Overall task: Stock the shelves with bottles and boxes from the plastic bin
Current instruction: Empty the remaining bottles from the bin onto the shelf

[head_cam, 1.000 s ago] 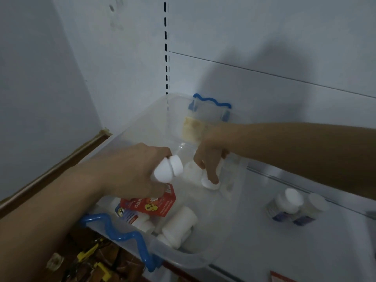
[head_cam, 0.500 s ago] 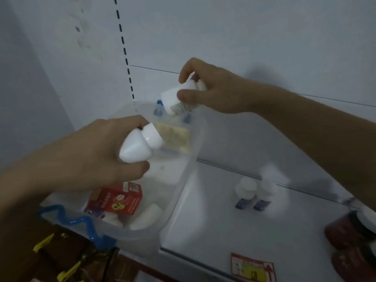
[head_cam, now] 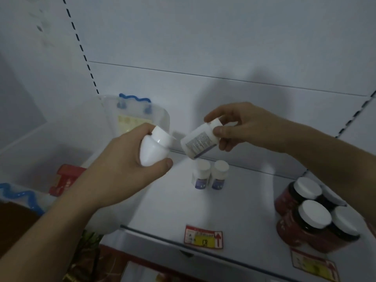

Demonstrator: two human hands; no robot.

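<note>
Left hand (head_cam: 124, 169) grip wraps a plain white bottle (head_cam: 153, 148), cap at 1 o'clock. Right hand (head_cam: 242, 127) grip pinches a labelled bottle (head_cam: 200, 140) by its cap end, tilted, base at 7 o'clock. Both are held above the shelf (head_cam: 162, 210), just over two small bottles (head_cam: 210, 175) standing side by side. Plastic bin (head_cam: 140, 117) at 9 o'clock holds a red box (head_cam: 65, 178). Dark jars (head_cam: 311, 216) at 4 o'clock.

Shop: slotted white shelf (head_cam: 234, 210), price labels (head_cam: 203, 237), stocked jars (head_cam: 313, 218).
</note>
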